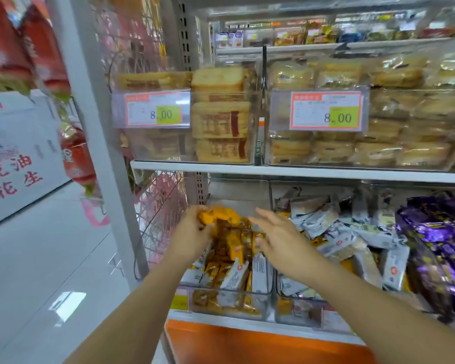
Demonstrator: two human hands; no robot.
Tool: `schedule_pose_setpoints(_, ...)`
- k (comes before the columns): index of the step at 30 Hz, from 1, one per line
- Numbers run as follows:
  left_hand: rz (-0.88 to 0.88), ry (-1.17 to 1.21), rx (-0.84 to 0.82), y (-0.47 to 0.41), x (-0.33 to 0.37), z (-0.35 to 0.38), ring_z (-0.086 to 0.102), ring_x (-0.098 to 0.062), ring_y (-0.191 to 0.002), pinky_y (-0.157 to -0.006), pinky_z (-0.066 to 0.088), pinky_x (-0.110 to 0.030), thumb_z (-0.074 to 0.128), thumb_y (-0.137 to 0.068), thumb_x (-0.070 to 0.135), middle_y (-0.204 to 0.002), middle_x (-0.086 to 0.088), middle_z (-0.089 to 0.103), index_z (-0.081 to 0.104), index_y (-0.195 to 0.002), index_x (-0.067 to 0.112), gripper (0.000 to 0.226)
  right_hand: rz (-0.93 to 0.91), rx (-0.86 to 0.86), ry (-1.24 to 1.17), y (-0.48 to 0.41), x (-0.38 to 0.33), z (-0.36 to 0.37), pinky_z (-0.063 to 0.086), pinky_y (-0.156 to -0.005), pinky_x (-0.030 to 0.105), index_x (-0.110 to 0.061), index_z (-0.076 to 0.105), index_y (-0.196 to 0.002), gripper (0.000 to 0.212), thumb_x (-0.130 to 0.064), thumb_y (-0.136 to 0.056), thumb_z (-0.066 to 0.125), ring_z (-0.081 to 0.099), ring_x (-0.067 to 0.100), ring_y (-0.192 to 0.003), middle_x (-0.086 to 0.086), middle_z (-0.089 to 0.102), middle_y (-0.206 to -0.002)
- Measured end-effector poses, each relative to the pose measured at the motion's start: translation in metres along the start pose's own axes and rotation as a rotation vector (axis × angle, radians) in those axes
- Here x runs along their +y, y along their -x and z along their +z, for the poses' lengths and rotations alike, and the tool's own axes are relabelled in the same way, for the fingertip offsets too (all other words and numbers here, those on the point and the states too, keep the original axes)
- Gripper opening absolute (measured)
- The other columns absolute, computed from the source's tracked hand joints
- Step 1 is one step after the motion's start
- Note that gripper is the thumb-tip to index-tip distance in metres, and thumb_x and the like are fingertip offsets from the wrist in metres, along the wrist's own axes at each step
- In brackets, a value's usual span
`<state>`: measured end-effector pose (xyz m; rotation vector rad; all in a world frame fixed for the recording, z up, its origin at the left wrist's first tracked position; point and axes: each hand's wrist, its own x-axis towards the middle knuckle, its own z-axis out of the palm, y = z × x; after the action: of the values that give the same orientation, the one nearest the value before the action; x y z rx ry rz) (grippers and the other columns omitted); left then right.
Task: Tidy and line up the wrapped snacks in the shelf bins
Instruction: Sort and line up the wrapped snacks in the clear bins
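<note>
A clear shelf bin on the lower shelf holds several orange-and-brown wrapped snacks mixed with white-wrapped ones. My left hand grips a bunch of orange wrapped snacks at the back left of that bin. My right hand hovers over the bin's right side, fingers stretched out and holding nothing. The neighbouring bin to the right is heaped with white-wrapped snacks lying in disorder.
Purple-wrapped snacks fill the far-right bin. The shelf above carries clear bins of wrapped cakes with two price tags. A grey upright post and a wire rack stand left; cardboard boxes sit on the floor.
</note>
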<state>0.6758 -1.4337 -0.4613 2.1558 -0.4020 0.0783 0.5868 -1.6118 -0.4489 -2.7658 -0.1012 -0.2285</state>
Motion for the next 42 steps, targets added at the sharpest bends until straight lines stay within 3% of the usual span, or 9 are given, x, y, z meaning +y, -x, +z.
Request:
schedule_pose_setpoints(6,0.003,0.123,-0.283,-0.002,-0.007,0.002,0.047,-0.015,-0.127,-0.08,0.048,-0.017,0.051,-0.097,0.008,-0.149,0.002,0.034,0.031,-0.145,0.025,0.055,-0.11,-0.033,0.001,0.009,0.008,0.001,0.007,-0.118,0.036,-0.034,0.054,-0.128,0.032,-0.025,-0.101,0.04,0.022,0.006,-0.138,-0.016,0.042,-0.14)
schedule_pose_setpoints(8,0.04,0.037,-0.242,0.001,-0.01,0.005,0.053,-0.011,-0.12,-0.088,0.049,-0.026,0.054,-0.095,0.009,-0.142,-0.003,0.045,0.044,-0.136,0.025,0.045,-0.119,0.07,-0.074,0.017,0.015,-0.004,0.019,-0.115,0.031,-0.031,0.061,-0.119,0.029,-0.02,-0.099,0.044,0.031,0.002,-0.129,-0.019,0.05,-0.128)
schedule_pose_setpoints(11,0.206,-0.077,-0.249,0.011,0.002,0.012,0.055,0.014,-0.079,-0.072,0.045,-0.007,0.055,-0.095,0.015,-0.116,0.008,0.056,0.055,-0.123,0.027,0.03,-0.041,0.222,-0.064,0.03,0.031,-0.02,0.032,-0.103,0.021,-0.028,0.064,-0.114,0.027,-0.015,-0.096,0.049,0.044,0.002,-0.116,-0.02,0.054,-0.113)
schedule_pose_setpoints(17,0.432,-0.096,-0.337,0.02,0.036,0.04,0.042,-0.001,-0.12,-0.1,0.033,-0.014,0.052,-0.096,0.031,-0.123,0.017,0.049,0.059,-0.119,0.035,0.024,0.037,-0.287,0.285,0.049,0.066,-0.041,0.029,-0.102,0.031,-0.05,0.032,-0.137,0.048,-0.037,-0.095,0.051,0.04,0.012,-0.125,-0.013,0.048,-0.137)
schedule_pose_setpoints(20,0.411,-0.099,-0.455,0.024,0.043,0.05,0.029,0.003,-0.124,-0.092,0.022,0.001,0.051,-0.095,0.038,-0.134,0.018,0.033,0.056,-0.121,0.038,0.027,0.042,-0.268,0.243,0.053,0.077,-0.05,0.034,-0.1,0.03,-0.049,0.031,-0.134,0.053,-0.041,-0.09,0.059,0.037,0.013,-0.126,-0.012,0.037,-0.143)
schedule_pose_setpoints(25,0.408,-0.106,-0.476,0.027,0.046,0.058,0.026,0.007,-0.125,-0.095,0.029,-0.009,0.055,-0.093,0.038,-0.138,0.023,0.027,0.055,-0.116,0.044,0.024,-0.183,-0.334,0.293,0.05,0.07,-0.039,0.026,-0.111,0.038,-0.043,0.01,-0.146,0.079,-0.042,-0.087,0.062,0.024,0.016,-0.137,-0.012,0.011,-0.155)
schedule_pose_setpoints(28,0.38,-0.075,-0.456,0.027,0.046,0.057,0.03,0.007,-0.127,-0.103,0.026,-0.02,0.058,-0.09,0.04,-0.138,0.026,0.031,0.057,-0.113,0.047,0.023,-0.216,-0.287,0.372,0.039,0.072,-0.035,0.041,-0.089,0.034,-0.037,0.018,-0.145,0.079,-0.048,-0.082,0.065,0.045,0.016,-0.115,-0.007,0.03,-0.145)
schedule_pose_setpoints(31,0.384,-0.06,-0.447,0.026,0.045,0.057,0.03,0.01,-0.127,-0.107,0.027,-0.023,0.06,-0.089,0.04,-0.137,0.028,0.034,0.059,-0.113,0.045,0.025,-0.197,-0.282,0.356,0.036,0.07,-0.034,0.033,-0.068,0.028,-0.032,0.029,-0.138,0.069,-0.042,-0.08,0.066,0.042,0.011,-0.085,-0.005,0.044,-0.124)
schedule_pose_setpoints(42,0.365,0.016,-0.388,0.022,0.043,0.058,0.036,0.015,-0.122,-0.105,0.029,-0.018,0.057,-0.093,0.03,-0.13,0.028,0.043,0.059,-0.111,0.043,0.023,0.209,0.105,0.031,0.056,0.086,-0.097,0.053,-0.08,0.031,-0.026,0.035,-0.142,0.079,-0.05,-0.075,0.07,0.059,0.015,-0.099,-0.003,0.058,-0.123)
